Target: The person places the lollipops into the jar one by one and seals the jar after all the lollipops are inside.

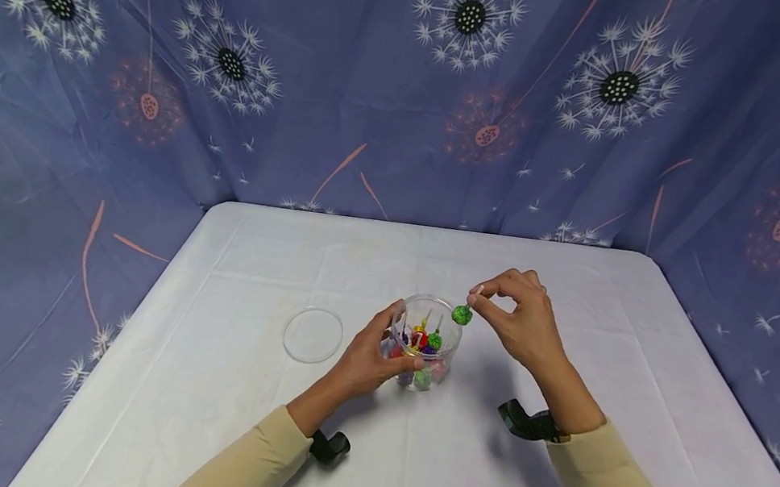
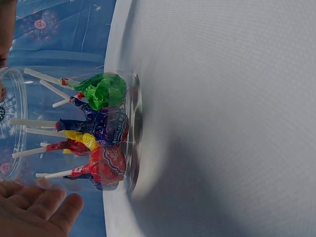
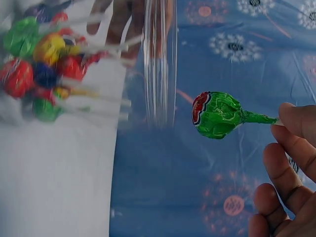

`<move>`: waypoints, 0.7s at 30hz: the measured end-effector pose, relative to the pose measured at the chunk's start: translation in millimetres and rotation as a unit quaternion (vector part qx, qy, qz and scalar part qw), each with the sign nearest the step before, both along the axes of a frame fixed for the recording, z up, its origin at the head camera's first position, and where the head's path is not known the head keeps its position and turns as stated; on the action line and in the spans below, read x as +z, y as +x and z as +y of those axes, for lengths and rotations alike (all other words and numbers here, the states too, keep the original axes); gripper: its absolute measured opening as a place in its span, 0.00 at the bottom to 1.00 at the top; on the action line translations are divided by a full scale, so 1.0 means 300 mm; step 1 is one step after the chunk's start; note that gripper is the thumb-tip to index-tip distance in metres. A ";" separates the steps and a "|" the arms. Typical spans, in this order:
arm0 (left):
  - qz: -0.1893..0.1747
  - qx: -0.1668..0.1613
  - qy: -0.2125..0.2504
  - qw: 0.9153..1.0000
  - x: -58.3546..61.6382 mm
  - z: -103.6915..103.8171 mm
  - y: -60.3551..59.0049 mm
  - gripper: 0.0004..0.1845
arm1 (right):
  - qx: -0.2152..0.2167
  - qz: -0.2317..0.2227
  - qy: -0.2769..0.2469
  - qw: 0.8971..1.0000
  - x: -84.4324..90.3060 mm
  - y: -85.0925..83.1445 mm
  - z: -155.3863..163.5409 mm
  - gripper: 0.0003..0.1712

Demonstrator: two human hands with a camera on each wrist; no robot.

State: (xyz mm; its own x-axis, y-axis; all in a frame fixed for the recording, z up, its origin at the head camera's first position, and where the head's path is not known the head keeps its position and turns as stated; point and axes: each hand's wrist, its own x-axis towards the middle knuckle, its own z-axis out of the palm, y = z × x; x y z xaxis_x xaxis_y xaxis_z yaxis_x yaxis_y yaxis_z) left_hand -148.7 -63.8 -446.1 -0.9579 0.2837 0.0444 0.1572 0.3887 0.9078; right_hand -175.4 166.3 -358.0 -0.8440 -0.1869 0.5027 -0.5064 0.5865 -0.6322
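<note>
A clear plastic jar (image 1: pixel 446 348) with several wrapped lollipops inside is at the middle of the table, its top uncovered. My left hand (image 1: pixel 364 361) holds it from the left, thumb across the near side and fingers round the far side. My right hand (image 1: pixel 522 315) pinches the stick of a green lollipop (image 3: pixel 217 114) between thumb and forefinger, its wrapped head hanging down by the jar's right rim. Red, blue, yellow and green wrappers show through the wall in the left wrist view, such as one green lollipop (image 2: pixel 103 90) and one red lollipop (image 2: pixel 107 164), sticks toward the opening.
A round transparent lid (image 1: pixel 312 335) lies flat on the white tablecloth (image 1: pixel 230 419), left of the jar. Behind the table and along both sides hangs a blue curtain (image 1: pixel 348 108) with a dandelion print. A dark wrist mount is on each forearm.
</note>
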 end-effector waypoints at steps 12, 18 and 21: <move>0.005 -0.005 0.004 1.000 0.000 -0.003 -0.001 0.51 | 0.045 -0.011 0.060 0.997 -0.042 0.029 -0.101 0.03; 0.006 -0.006 0.001 1.000 -0.003 -0.004 -0.005 0.52 | 0.054 0.007 0.099 0.994 -0.076 0.033 -0.122 0.03; 0.004 -0.006 0.003 1.000 -0.004 -0.005 -0.006 0.52 | 0.051 0.021 0.126 0.991 -0.092 0.030 -0.126 0.04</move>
